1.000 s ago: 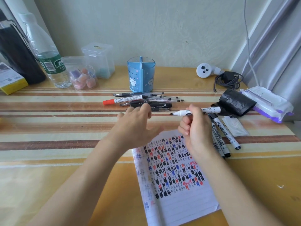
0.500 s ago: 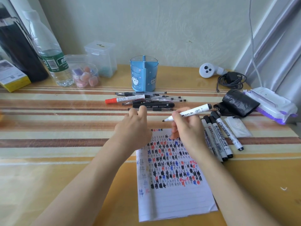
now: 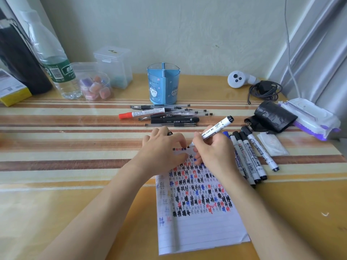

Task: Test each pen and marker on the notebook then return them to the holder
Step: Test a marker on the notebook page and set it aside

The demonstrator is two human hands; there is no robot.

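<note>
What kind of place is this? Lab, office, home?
Likely a home desk against a wall, not a lab: a striped wooden table, a curtain at right, and household clutter such as a water bottle and a wipes pack.

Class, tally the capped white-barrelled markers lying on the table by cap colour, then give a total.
Black-capped markers: 3
Blue-capped marker: 1
Red-capped marker: 1
Total: 5
</note>
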